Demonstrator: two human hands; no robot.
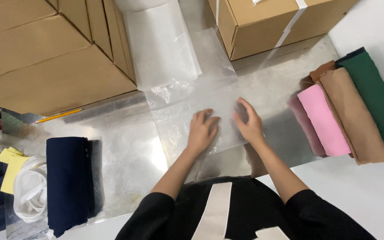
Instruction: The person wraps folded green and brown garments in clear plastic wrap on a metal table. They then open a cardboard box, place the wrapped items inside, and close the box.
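At the near edge of the bench [125, 160], the left hand [202, 130] and the right hand [248, 123] lie palm-down, fingers spread and gripping nothing, on a clear plastic bag [192, 106] spread flat on the metal top, so the step in hand looks like smoothing the bag. The bag lies directly under the fingertips and runs away from them toward the far edge, its mouth hard to make out, so the next move would call for finding an edge to pinch. Folded navy cloth [67, 182] sits near the left edge, folded pink, tan and green cloths [347, 111] at the right edge, and cardboard boxes [45, 58] along the far side.
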